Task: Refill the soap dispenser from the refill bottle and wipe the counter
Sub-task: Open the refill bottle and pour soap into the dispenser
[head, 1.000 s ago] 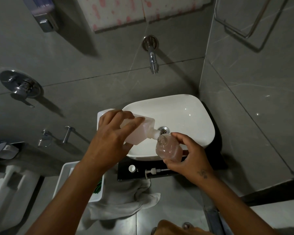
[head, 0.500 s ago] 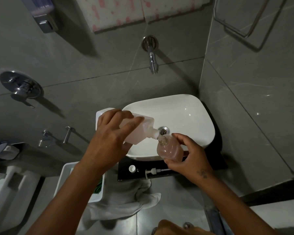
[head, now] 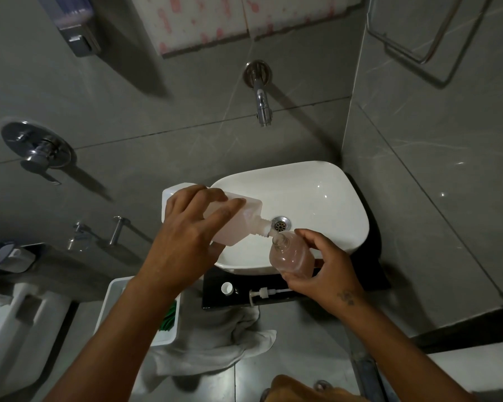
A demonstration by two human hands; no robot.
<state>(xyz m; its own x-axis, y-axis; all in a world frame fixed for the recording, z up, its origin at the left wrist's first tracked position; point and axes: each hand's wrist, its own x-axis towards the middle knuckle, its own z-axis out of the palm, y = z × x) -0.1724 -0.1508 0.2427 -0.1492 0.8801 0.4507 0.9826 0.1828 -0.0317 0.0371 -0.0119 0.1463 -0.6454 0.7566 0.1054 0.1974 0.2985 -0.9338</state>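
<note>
Over sink (head: 317, 195), unlabelled refill bottle (head: 238, 219)

A bathroom: white basin (head: 317, 181), wall tap (head: 261, 107), grey tiled walls, toilet (head: 9, 323).

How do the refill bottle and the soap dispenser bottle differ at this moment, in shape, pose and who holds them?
The refill bottle is boxy and lies tipped sideways in the left hand; the soap dispenser bottle is smaller, rounder-shouldered and near upright in the right hand. The refill's neck points down at the dispenser's open mouth. Both are translucent, hold pinkish liquid, and are capless over the sink.
</note>
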